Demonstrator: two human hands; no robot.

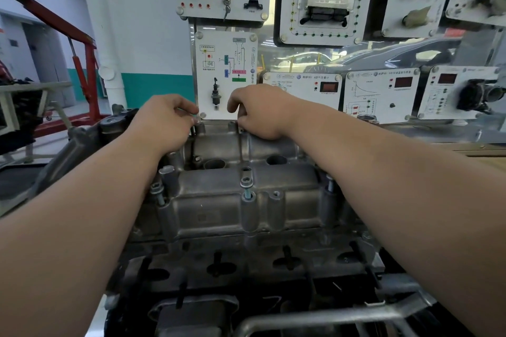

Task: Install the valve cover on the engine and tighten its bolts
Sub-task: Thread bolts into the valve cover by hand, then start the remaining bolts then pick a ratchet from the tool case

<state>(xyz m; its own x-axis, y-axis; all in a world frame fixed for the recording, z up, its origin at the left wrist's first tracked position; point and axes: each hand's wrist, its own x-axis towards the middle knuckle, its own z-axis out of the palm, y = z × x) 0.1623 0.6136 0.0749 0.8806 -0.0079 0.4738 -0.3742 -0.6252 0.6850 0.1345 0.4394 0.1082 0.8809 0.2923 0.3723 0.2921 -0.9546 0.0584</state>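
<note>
Hand-starting bolts along the valve cover's [232, 210] far edge: the left hand [164, 123] pinches a bolt [193, 130], the right hand's [260, 109] grip is hidden; next probably needs straight threading.

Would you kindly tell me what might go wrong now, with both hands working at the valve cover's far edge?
1. The left hand pinches a bolt at the far edge; entered tilted, it might cross-thread.
2. The near bolts stand proud, so the valve cover is probably still loose and could shift.
3. The open holes on top could swallow a dropped bolt.
</note>
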